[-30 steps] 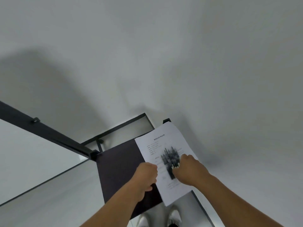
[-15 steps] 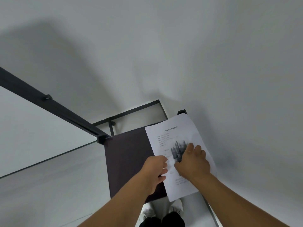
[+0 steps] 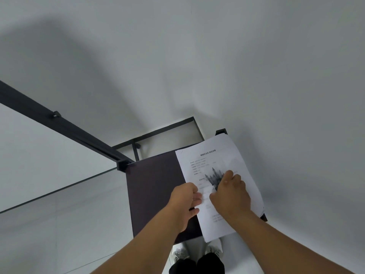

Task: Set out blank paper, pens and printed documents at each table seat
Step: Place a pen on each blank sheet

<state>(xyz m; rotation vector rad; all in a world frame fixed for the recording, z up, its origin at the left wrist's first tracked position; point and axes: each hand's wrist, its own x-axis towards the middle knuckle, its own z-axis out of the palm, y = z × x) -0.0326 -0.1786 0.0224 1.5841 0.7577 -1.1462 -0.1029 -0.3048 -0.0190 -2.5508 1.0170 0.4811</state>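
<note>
Head view. A printed document is shown lying on the right part of a small dark bench, its far and near ends overhanging the bench edges. The left hand is placed at the sheet's left edge, fingers loosely extended onto the paper. The right hand is laid on the sheet's middle, fingers curled against it; whether the sheet is pinched cannot be told. Shoes are visible on the floor below.

Printed document on the table's right side (wall behind), both hands atop.
</note>
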